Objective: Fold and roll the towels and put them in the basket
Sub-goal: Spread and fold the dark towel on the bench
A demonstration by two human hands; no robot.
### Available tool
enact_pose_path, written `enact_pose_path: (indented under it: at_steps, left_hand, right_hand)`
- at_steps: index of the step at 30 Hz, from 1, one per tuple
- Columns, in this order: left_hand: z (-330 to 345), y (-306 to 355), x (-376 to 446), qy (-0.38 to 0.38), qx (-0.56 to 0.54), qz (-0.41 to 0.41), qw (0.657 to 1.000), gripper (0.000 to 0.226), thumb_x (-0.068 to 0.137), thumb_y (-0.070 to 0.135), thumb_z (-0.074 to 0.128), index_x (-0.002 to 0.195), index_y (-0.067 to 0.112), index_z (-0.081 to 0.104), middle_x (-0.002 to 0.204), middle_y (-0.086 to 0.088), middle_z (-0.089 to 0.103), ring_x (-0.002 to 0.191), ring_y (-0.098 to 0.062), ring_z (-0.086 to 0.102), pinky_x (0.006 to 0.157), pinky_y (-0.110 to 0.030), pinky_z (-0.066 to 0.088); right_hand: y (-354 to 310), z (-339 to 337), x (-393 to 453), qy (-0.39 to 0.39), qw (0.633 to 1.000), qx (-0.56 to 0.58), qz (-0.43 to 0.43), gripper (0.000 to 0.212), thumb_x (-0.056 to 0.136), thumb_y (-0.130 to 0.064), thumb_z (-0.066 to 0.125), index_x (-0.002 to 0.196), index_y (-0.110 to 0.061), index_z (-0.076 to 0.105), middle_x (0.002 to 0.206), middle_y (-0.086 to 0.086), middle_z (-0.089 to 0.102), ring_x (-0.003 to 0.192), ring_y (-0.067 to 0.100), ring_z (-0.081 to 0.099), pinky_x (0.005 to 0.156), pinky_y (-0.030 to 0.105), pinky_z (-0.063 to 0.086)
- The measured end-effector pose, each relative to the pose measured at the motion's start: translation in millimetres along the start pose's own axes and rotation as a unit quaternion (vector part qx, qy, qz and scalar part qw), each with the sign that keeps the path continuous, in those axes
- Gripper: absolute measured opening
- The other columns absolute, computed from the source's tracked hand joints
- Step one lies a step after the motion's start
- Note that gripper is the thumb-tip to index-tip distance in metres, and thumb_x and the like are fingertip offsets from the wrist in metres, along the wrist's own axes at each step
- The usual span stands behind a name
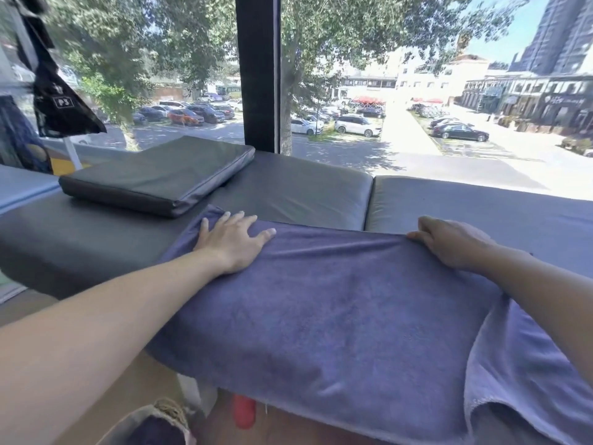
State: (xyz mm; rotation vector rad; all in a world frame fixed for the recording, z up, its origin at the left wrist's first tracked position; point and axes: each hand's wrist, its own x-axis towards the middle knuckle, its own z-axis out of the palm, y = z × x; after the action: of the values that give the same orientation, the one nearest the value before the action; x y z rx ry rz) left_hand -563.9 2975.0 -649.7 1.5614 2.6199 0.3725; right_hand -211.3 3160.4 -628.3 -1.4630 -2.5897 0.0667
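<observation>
A purple towel [337, 316] lies spread over the grey padded window bench [305, 187], its near edge hanging off the front and a loose flap drooping at the right. My left hand [232, 240] rests flat on the towel's far left corner with its fingers spread. My right hand [449, 242] grips the towel's far right edge, fingers curled round the fabric, and the cloth is pulled taut between the two hands. A basket [160, 422] with a woven rim and something dark purple inside shows at the bottom left, below the bench.
A loose grey cushion [157, 178] lies on the bench at the back left. Behind the bench is a large window with a dark vertical frame post [258, 72]. A red object [245, 412] sits on the floor under the towel's front edge.
</observation>
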Motion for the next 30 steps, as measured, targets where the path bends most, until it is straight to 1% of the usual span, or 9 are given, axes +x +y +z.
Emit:
enact_pose_path:
  at_steps: [4,11,14,16,22,24,26,28,30]
  left_hand:
    - [-0.2,0.7,18.5,0.009,-0.014,0.033,0.999,0.078,0.094,0.075,0.031,0.157,0.029,0.032,0.168,0.004,0.020,0.156,-0.017,0.008,0.126,-0.046,0.000]
    - [3.9,0.3,58.0,0.035,-0.036,0.057,0.997,0.062,0.099,0.062,0.040,0.150,0.028,0.042,0.164,0.006,0.029,0.155,-0.016,0.012,0.126,-0.042,0.005]
    - [8.0,-7.0,75.5,0.102,-0.119,0.072,0.985,0.024,0.094,0.049,0.059,0.110,0.031,0.065,0.136,0.006,0.060,0.135,-0.019,0.048,0.116,-0.039,0.031]
    - [7.6,-10.1,83.4,0.145,-0.168,0.077,0.972,0.013,0.090,0.038,0.069,0.084,0.028,0.064,0.115,0.009,0.069,0.114,-0.018,0.060,0.102,-0.037,0.043]
    - [-8.2,-7.0,95.3,0.216,-0.050,0.121,0.968,0.026,0.093,0.042,0.067,0.081,0.019,0.062,0.088,0.001,0.066,0.100,-0.024,0.057,0.089,-0.040,0.045]
    - [-12.3,-5.1,89.8,0.178,-0.017,0.117,0.977,0.034,0.090,0.055,0.065,0.085,0.022,0.061,0.084,0.006,0.058,0.094,-0.019,0.052,0.087,-0.038,0.045]
    - [-22.8,-8.8,86.2,0.080,0.005,0.122,0.989,0.036,0.084,0.061,0.068,0.090,0.027,0.064,0.089,0.008,0.059,0.092,-0.015,0.052,0.088,-0.034,0.046]
    - [-44.0,-19.8,82.2,-0.044,-0.023,0.106,0.993,0.027,0.082,0.048,0.078,0.093,0.026,0.069,0.090,0.008,0.066,0.086,-0.011,0.059,0.082,-0.029,0.046]
    - [-64.4,-31.4,81.0,-0.075,0.030,0.094,0.992,0.013,0.084,0.033,0.078,0.092,0.025,0.072,0.092,0.006,0.069,0.082,-0.012,0.060,0.078,-0.027,0.045]
  right_hand:
    - [10.0,2.5,6.4,0.046,0.998,-0.033,-0.001,0.045,0.099,-0.064,0.036,0.081,-0.023,0.037,0.075,0.001,0.057,0.072,0.029,0.056,0.069,0.041,0.048]
    - [24.8,9.6,21.6,0.042,0.999,-0.032,0.010,0.046,0.096,-0.069,0.033,0.083,-0.025,0.039,0.077,0.002,0.060,0.073,0.029,0.058,0.068,0.040,0.049]
    - [27.1,18.8,24.0,0.063,0.998,0.004,0.017,0.046,0.094,-0.071,0.036,0.082,-0.027,0.042,0.078,0.001,0.062,0.077,0.029,0.059,0.070,0.040,0.050]
    - [28.9,20.1,25.0,0.065,0.998,0.015,0.017,0.045,0.093,-0.072,0.038,0.081,-0.029,0.044,0.079,-0.001,0.063,0.079,0.029,0.060,0.070,0.040,0.049]
    - [24.9,8.2,24.7,0.046,0.998,-0.026,0.018,0.044,0.097,-0.066,0.043,0.079,-0.025,0.044,0.077,-0.002,0.061,0.077,0.026,0.058,0.064,0.037,0.044]
    - [26.3,9.8,25.8,0.021,0.999,-0.006,0.024,0.042,0.097,-0.063,0.046,0.080,-0.025,0.048,0.079,-0.001,0.061,0.080,0.027,0.058,0.069,0.037,0.045]
    - [28.0,9.4,25.4,-0.004,0.999,0.042,0.023,0.036,0.097,-0.057,0.053,0.082,-0.024,0.054,0.079,-0.001,0.061,0.080,0.024,0.057,0.069,0.034,0.042]
    - [29.5,0.8,21.5,-0.011,0.996,0.082,0.025,0.031,0.094,-0.050,0.063,0.085,-0.020,0.062,0.078,-0.003,0.061,0.076,0.018,0.056,0.063,0.030,0.037]
    - [35.9,-9.2,17.7,-0.019,0.996,0.078,0.042,0.027,0.090,-0.046,0.070,0.086,-0.019,0.067,0.084,-0.002,0.063,0.080,0.019,0.057,0.067,0.029,0.037]
